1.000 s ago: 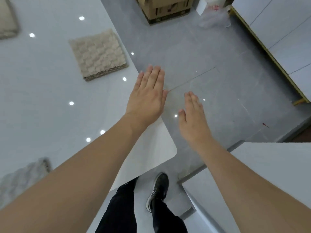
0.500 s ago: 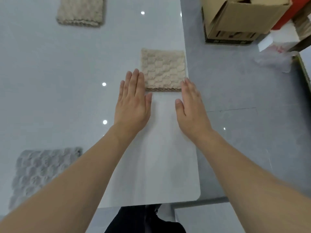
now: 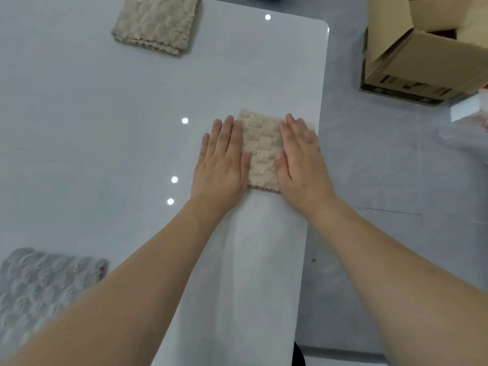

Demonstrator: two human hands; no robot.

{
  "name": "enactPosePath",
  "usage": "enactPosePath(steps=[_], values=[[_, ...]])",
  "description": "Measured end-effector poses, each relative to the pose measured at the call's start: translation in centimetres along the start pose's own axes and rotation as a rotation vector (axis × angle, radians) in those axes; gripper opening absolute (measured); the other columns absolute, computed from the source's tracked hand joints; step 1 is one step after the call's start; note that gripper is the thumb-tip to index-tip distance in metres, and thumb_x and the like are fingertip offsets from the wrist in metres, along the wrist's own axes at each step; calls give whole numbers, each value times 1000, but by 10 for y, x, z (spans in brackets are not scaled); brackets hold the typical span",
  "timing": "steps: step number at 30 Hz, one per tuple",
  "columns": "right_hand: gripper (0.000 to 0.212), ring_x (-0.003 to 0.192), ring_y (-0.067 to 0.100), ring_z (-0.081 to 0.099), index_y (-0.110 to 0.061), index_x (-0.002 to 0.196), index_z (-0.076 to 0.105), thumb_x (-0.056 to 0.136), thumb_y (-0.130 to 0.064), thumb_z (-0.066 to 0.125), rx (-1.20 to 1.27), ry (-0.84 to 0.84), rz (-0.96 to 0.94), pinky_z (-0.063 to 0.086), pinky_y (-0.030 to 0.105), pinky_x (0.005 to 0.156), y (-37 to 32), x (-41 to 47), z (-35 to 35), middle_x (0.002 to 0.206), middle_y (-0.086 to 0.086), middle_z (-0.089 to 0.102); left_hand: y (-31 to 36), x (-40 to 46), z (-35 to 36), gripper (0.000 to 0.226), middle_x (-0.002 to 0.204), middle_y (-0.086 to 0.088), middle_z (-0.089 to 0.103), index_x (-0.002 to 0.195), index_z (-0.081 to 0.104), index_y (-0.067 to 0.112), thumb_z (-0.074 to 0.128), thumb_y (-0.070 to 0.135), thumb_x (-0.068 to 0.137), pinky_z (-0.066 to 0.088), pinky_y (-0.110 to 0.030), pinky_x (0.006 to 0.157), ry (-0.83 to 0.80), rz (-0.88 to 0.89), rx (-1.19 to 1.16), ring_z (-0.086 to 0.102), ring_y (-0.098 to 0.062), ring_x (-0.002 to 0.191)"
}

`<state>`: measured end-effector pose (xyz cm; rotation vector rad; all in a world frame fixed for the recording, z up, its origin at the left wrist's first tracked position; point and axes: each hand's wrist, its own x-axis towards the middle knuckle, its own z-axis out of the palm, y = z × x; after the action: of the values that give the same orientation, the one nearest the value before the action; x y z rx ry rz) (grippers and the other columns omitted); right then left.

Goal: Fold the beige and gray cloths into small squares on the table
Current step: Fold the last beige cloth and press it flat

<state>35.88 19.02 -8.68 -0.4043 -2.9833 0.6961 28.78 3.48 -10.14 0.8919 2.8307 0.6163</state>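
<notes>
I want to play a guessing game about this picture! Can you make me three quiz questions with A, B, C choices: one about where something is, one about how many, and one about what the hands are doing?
1. Where is the gray cloth?
A. On the table's near left part
B. In the cardboard box
C. On the floor

2. How many beige cloths are on the table?
A. One
B. Two
C. Four

3. How do the hands lie on the near beige cloth?
A. Curled into fists
B. Flat, fingers straight
C. Pinching one corner

Answers:
1 A: it lies at the lower left of the tabletop.
2 B: one is under the hands, the far beige cloth lies apart.
3 B: the left hand and right hand rest flat along its sides.
</notes>
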Motion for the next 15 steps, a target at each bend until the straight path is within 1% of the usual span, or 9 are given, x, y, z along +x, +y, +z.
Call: enactPosePath(steps=[5,10,15], values=[[55,148,22,9,-7,151,23,100,-27,29,-112,-44,-124,1,42,121,17,20,8,160,8,18,-4,1,8,54,160,-5,22,154,19,12,21,36,105,4,-37,122,-12,-23,91,10,-20,150],[57,148,23,11,-7,152,23,99,-28,27,-87,-19,-145,3,45,121,20,19,14,159,8,20,-4,3,8,54,159,-6,27,153,25,10,24,34,105,9,-39,122,18,-31,103,17,-21,149],[58,147,23,15,-7,151,26,97,-29,26,-91,16,-162,5,45,121,22,21,16,158,7,24,-3,3,8,53,158,-5,29,153,27,11,27,34,105,9,-38,122,29,-38,108,18,-19,148]])
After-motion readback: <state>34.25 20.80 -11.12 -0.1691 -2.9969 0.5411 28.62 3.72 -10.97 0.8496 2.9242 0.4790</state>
